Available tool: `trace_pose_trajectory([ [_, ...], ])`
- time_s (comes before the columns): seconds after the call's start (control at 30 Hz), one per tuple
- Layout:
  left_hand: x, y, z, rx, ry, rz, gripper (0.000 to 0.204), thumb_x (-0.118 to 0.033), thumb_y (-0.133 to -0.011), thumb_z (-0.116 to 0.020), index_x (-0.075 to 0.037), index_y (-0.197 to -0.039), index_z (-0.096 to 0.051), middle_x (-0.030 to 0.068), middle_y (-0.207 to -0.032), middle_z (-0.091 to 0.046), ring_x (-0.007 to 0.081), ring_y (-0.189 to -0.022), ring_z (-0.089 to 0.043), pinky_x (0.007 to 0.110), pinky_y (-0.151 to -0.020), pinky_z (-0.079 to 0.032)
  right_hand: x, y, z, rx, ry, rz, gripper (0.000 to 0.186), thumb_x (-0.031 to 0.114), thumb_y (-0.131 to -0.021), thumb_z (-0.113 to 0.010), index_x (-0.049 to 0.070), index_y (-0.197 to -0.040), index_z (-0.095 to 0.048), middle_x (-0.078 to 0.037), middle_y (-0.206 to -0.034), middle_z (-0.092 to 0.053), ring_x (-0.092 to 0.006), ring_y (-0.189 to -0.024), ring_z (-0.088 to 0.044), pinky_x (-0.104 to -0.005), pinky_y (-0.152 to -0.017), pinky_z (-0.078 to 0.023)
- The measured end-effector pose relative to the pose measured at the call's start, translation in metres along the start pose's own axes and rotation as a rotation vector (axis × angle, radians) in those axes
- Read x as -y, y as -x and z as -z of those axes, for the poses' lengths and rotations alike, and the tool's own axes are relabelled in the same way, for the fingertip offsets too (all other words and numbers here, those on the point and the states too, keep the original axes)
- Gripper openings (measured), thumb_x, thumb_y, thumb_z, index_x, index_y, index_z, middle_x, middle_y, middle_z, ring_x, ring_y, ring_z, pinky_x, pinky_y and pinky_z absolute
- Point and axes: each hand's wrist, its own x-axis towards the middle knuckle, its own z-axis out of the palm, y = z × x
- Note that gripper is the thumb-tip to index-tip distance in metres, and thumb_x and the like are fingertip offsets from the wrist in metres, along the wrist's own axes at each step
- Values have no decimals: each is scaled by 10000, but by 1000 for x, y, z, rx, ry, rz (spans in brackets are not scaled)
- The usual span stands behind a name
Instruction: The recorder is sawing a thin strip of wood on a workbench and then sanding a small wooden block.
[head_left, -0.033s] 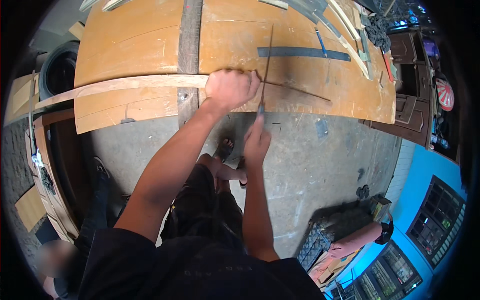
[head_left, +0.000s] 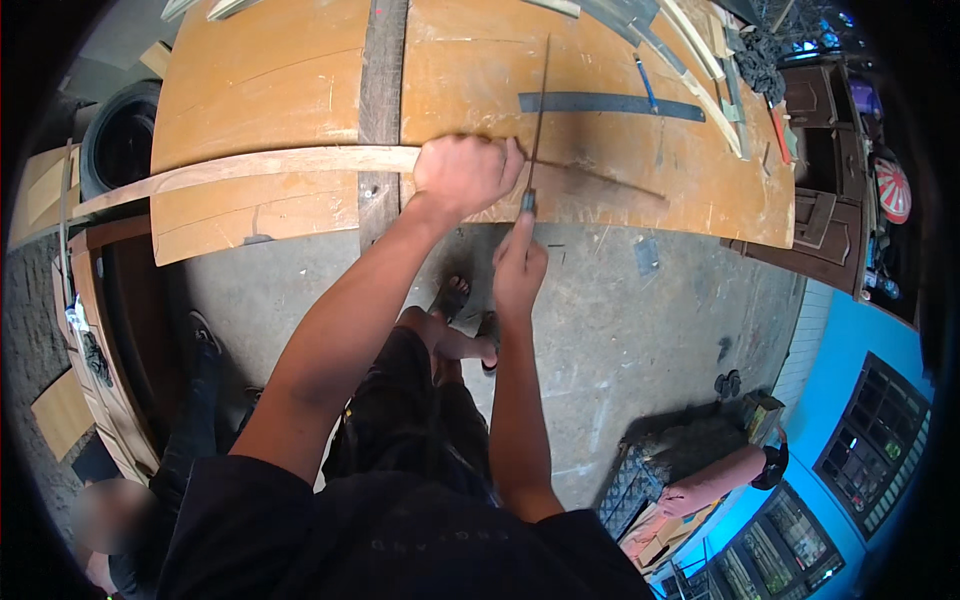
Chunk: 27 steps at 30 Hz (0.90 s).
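A long pale wooden strip (head_left: pixel 290 161) lies across the orange-brown board tabletop (head_left: pixel 270 90) and sticks out past its left edge. My left hand (head_left: pixel 462 175) is closed over the strip's right part, pressing it near the table's front edge. Just right of that fist, a handsaw (head_left: pixel 542 105) crosses the strip with its thin blade pointing away from me. My right hand (head_left: pixel 520 268) wraps round the saw's handle, in front of the table edge. Where blade and wood meet is partly hidden by my left fingers.
A dark flat bar (head_left: pixel 610 105) and a blue pencil (head_left: pixel 645 82) lie beyond the saw, with several wood strips (head_left: pixel 705 95) at the far right. A dark plank (head_left: pixel 381 80) runs across the tabletop. A tyre (head_left: pixel 120 140) stands left; another person (head_left: pixel 200 400) is at lower left.
My right hand and the saw have moved a little away from me along the blade's line. The left hand stays on the wooden strip.
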Motion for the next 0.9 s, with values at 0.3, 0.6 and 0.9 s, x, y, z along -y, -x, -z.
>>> trace_pose_trajectory([
  [0.3,2,-3,10,37,-23,39,516,-354,-929,-420,-94,-558,-668,138,-580,-649,326,-500,-646,437,-497,-532,-68,120,25,-43,-105,-94,549,397,-1037,-383,95,-578,-377,44,-537,-370,-62,-519,-331,-266,-483,-254],
  [0.6,-4,-9,8,106,0,101,562,-372,-942,-388,-72,-557,-668,138,-585,-654,330,-524,-657,437,-530,-547,-12,6,-2,-39,32,73,573,418,-1037,-372,76,-579,-408,17,-525,-393,-92,-504,-376,-286,-474,-272],
  [0.9,7,-7,1,31,-2,40,548,-362,-935,-408,-72,-547,-666,136,-557,-639,325,-511,-653,443,-515,-542,-26,46,8,-45,-67,-93,568,400,-1039,-384,92,-562,-394,25,-515,-396,-66,-491,-359,-257,-460,-262],
])
